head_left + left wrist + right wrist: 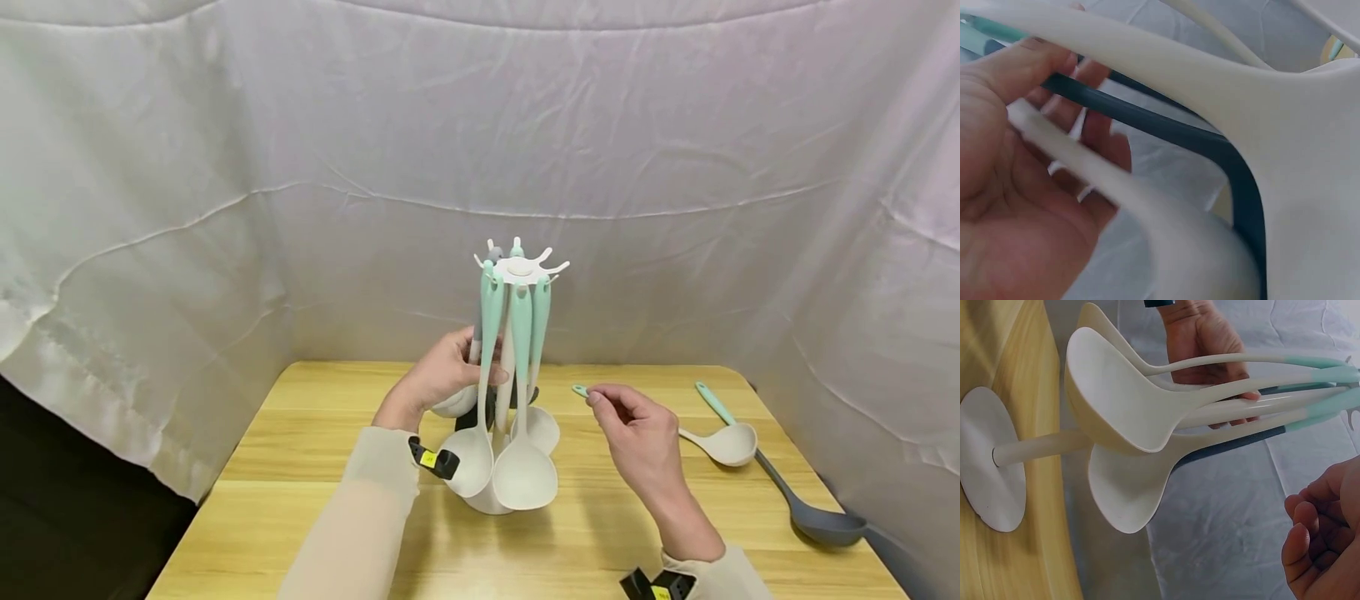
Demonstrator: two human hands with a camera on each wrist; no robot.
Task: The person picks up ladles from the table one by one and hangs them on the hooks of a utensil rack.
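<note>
A white utensil stand [519, 267] carries several hanging kitchen tools on its hooked top. At the front are two white ladles [525, 477] with mint-green handles. My left hand [446, 371] reaches in among the hanging stems and grips the stand's pole [1222, 414], thumb and fingers on either side. Dark stems [1147, 122] and a pale stem [1085, 156] pass by that hand's fingers and palm. To the right of the stand my right hand [637, 425] hovers with loosely curled fingers, holding nothing. It overlaps a white spoon [731, 444] with a mint handle tip in the head view.
On the right of the wooden table [315, 450] lies a grey ladle [825, 525] with a mint handle end. The white spoon lies behind my right hand. Grey cloth [637, 125] hangs round the back and sides. The stand rises from a round white base [991, 487].
</note>
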